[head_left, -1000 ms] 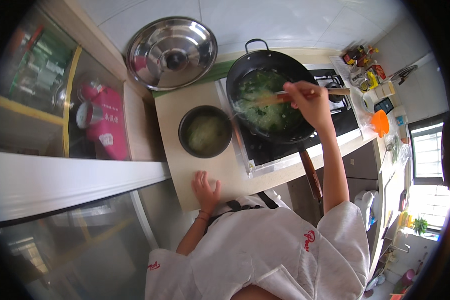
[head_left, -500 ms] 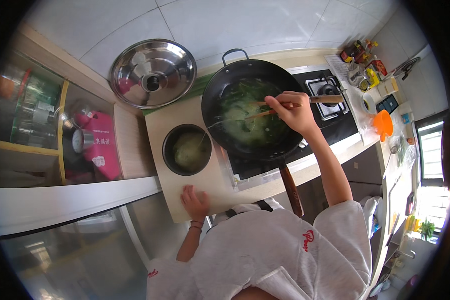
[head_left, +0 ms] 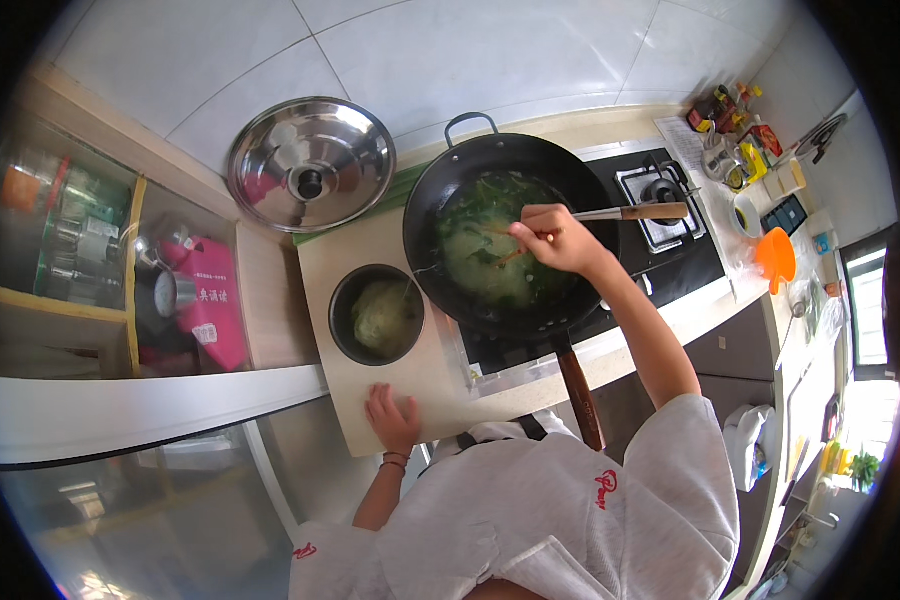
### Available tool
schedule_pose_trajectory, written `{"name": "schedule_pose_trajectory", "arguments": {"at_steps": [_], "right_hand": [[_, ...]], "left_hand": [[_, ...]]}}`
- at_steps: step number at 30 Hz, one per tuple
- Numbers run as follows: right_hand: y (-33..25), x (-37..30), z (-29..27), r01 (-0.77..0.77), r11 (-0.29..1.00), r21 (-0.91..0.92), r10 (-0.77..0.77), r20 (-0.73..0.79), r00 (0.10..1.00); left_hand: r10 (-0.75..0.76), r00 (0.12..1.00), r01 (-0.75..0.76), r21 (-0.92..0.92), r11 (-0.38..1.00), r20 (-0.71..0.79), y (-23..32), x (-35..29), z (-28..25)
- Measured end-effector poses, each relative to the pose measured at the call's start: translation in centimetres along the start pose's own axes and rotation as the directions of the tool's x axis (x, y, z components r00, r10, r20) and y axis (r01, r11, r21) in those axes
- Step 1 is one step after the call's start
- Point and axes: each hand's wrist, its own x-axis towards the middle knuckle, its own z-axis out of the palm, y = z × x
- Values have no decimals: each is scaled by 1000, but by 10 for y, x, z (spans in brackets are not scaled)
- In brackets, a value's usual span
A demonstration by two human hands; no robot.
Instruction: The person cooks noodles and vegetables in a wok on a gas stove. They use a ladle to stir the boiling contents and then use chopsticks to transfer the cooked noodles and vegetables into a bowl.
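My right hand (head_left: 562, 238) is closed around a pair of wooden chopsticks (head_left: 515, 256), their tips in a black wok (head_left: 572, 165). Cloudy broth with green leaves and pale noodles (head_left: 492, 262) fills the wok. A utensil with a wooden handle (head_left: 654, 211) lies over the wok's right rim, its far end hidden behind my hand. Left of the wok stands a dark bowl (head_left: 332, 322) holding a clump of pale noodles (head_left: 382, 318). A thin strand runs from the bowl to the wok's rim. My left hand (head_left: 394, 420) rests on the counter below the bowl, fingers spread, holding nothing.
A shiny steel lid (head_left: 270, 190) leans against the wall at the back left. The wok's wooden handle (head_left: 578, 400) points toward me. To the right are a bare gas burner (head_left: 662, 205), sauce bottles (head_left: 715, 108) and an orange container (head_left: 774, 258). Shelves hold jars and a pink bag (head_left: 210, 300).
The chopsticks have dipped lower into the broth, and my right hand has turned and shifted slightly left. My left hand stays on the counter. The whole view has shifted a little.
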Motion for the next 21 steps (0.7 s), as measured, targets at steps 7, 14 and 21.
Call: {"name": "schedule_pose_trajectory", "arguments": {"at_steps": [7, 14, 21], "right_hand": [[-26, -26, -4, 70, 997, 16, -70, 51, 996], [-45, -44, -37, -415, 906, 80, 396, -507, 766], [-19, -61, 31, -353, 926, 136, 378, -322, 868]], "left_hand": [[-36, 999, 37, -38, 999, 18, 3, 2, -5], [-23, 999, 22, -35, 999, -31, 3, 2, -4], [-38, 999, 38, -29, 999, -11, 3, 4, -5]]}}
